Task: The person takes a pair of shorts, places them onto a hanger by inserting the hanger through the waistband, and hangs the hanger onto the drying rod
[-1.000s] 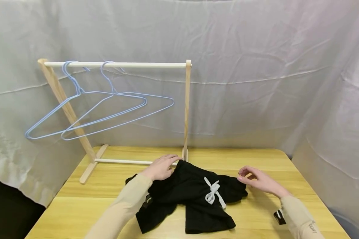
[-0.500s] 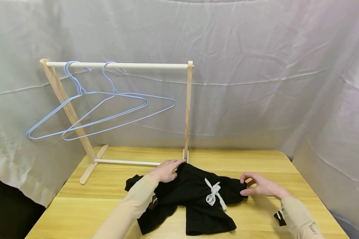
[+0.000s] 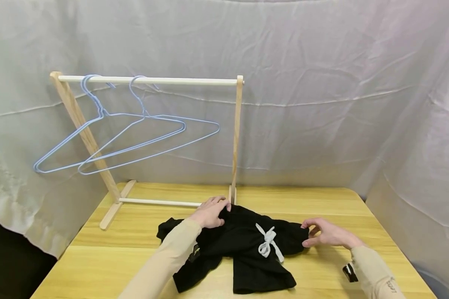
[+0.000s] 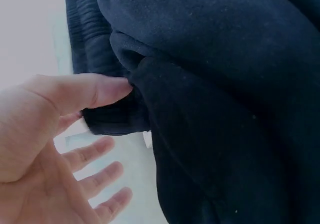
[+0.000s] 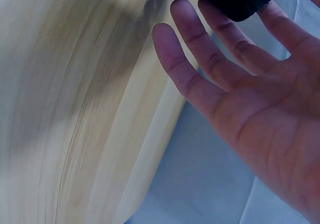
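Lying on the table (image 3: pixel 97 257), black shorts (image 3: pixel 243 243) touch both hands (image 3: pixel 209 213) (image 3: pixel 327 233).

With both sleeved forearms (image 3: pixel 166 251) slanting forward and inward, the left hand (image 3: pixel 211 212) pinches, thumb (image 4: pixel 95 90) straight and three fingers (image 4: pixel 105 181) loosely spread, while the right hand (image 3: pixel 329 234) pinches between its thumb and index finger (image 3: pixel 310 222).

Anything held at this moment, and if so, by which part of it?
Yes, the black garment, by its ribbed waistband: the left hand pinches one end, the right hand the other.
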Demonstrator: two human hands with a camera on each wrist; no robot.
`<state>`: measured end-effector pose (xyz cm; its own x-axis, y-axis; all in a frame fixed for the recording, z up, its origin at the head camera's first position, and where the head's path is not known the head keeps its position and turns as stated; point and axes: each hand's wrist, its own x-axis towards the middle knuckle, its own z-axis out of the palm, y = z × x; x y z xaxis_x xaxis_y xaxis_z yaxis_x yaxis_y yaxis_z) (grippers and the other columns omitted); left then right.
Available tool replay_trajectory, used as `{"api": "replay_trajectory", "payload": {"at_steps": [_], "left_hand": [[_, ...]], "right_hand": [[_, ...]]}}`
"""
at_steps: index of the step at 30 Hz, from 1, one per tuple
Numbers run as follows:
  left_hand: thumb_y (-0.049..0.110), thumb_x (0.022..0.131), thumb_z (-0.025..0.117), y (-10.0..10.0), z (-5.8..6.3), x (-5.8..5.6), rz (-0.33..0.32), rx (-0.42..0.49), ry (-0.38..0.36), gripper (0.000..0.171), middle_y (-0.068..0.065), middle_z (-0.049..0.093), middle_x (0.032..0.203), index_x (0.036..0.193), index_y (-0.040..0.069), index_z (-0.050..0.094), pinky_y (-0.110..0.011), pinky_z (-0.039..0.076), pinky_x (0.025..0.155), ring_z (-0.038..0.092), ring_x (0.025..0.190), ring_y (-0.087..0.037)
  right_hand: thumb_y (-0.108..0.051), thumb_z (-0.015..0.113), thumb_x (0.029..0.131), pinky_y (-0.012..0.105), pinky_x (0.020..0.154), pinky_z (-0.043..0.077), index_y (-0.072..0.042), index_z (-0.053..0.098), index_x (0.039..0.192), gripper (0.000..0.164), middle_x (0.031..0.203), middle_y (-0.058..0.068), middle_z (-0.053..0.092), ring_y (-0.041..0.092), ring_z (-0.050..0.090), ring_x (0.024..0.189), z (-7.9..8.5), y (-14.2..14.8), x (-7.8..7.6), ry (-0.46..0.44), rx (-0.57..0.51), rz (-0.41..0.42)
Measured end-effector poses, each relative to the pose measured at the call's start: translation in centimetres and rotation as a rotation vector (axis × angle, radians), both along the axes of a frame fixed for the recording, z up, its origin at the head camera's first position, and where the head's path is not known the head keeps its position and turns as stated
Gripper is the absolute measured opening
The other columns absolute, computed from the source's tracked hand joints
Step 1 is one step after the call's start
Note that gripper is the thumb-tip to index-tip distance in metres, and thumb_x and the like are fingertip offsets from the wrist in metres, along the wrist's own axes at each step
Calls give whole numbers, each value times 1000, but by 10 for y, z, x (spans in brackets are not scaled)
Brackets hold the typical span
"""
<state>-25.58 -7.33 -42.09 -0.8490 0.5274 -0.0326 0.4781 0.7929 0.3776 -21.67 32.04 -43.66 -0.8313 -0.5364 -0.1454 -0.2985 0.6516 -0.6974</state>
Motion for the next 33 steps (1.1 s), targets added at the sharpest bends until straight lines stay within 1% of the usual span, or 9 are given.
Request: {"api": "replay_trajectory", "payload": {"at_steps": [3,7,10,14,19,22,25,30,33], "left_hand": [[12,85,78,-3,-1,1,6,-14,12,28,-9,57,132,99,18,55,-55,42,104,53,125,-35],[17,81,82,-5,0,5,21,-16,1,29,-5,65,113,93,20,56,-46,47,88,59,99,-25],[19,79,85,-6,0,8,32,-11,-1,29,-1,66,101,88,20,56,-40,44,75,54,84,-19],[21,78,86,-5,2,13,14,8,70,32,3,62,87,79,20,53,-34,39,65,50,74,-16],[21,80,83,-7,14,16,-15,94,171,27,0,63,82,85,18,57,-35,44,65,55,74,-16],[21,82,83,-14,26,17,-11,142,193,26,-3,68,85,91,16,59,-38,49,69,60,77,-19],[22,83,83,-23,40,17,-7,158,233,26,-5,71,87,93,16,60,-41,51,72,64,78,-21],[25,81,85,-40,67,20,14,186,337,30,-4,73,89,95,16,60,-43,54,75,69,82,-25],[26,81,85,-47,82,26,30,233,402,32,-4,74,89,97,15,60,-43,55,75,68,79,-22]], "right_hand": [[-23,80,85,23,75,51,9,62,120,51,123,29,61,24,66,97,2,0,1,-3,27,-20],[-24,80,86,23,75,52,11,62,121,53,123,30,62,23,68,96,3,1,1,-11,23,-13],[-22,81,85,22,75,52,7,63,115,46,119,24,64,16,68,92,3,1,-1,-26,13,25],[-20,81,84,22,70,49,-2,62,100,30,105,9,65,4,63,83,3,-3,-3,-6,-4,96],[-8,76,79,22,62,42,-10,60,88,18,85,-7,58,-4,50,69,10,-5,-6,184,-18,102],[-2,71,74,20,57,39,-12,61,86,19,75,-12,52,-6,43,62,22,-6,-9,327,-30,86],[-1,70,73,20,54,38,-12,63,87,19,68,-14,48,-7,40,58,42,-8,-11,456,-10,51],[-8,75,76,22,57,41,-9,71,93,18,67,-12,56,-6,42,58,85,-18,-10,609,106,-43],[-10,77,76,23,58,43,-11,71,89,14,70,-10,60,-5,45,61,107,-24,-9,691,164,-56]]}}
